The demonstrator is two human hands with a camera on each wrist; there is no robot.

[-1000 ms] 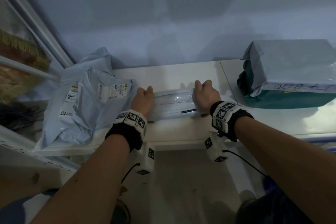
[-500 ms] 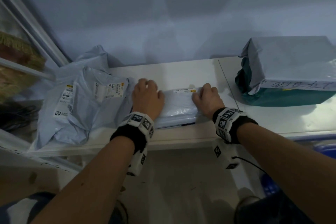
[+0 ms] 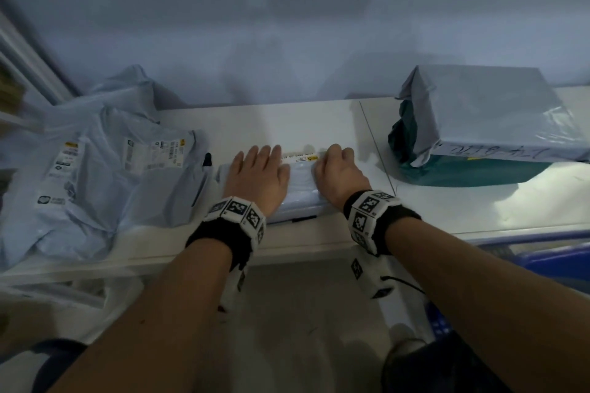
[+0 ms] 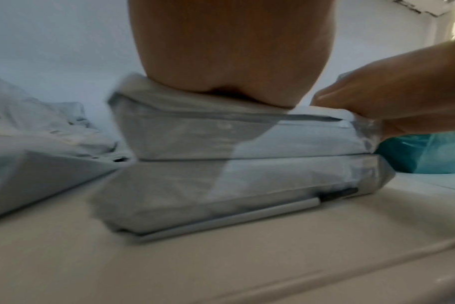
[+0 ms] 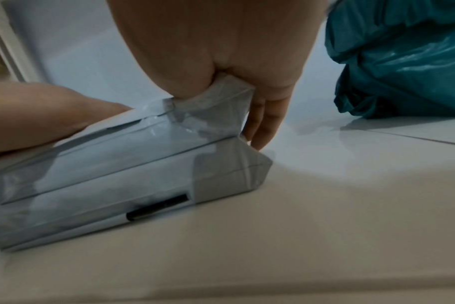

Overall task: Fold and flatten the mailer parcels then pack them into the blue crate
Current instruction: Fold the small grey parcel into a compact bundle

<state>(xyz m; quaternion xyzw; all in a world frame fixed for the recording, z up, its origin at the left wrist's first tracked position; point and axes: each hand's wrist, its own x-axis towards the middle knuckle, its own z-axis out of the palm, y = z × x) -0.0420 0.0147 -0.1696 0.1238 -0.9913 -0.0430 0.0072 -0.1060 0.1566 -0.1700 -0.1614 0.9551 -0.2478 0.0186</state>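
left hand (image 3: 258,175) flat atop the folded mailer (image 3: 300,195), right hand (image 3: 338,175) curled gripping its end; releasing may let it spring open.

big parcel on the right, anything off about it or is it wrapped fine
The big parcel on the white table looks torn or unwrapped at its left end: the grey mailer film is peeled back and crumpled teal plastic bulges out there. Its far side is out of view.
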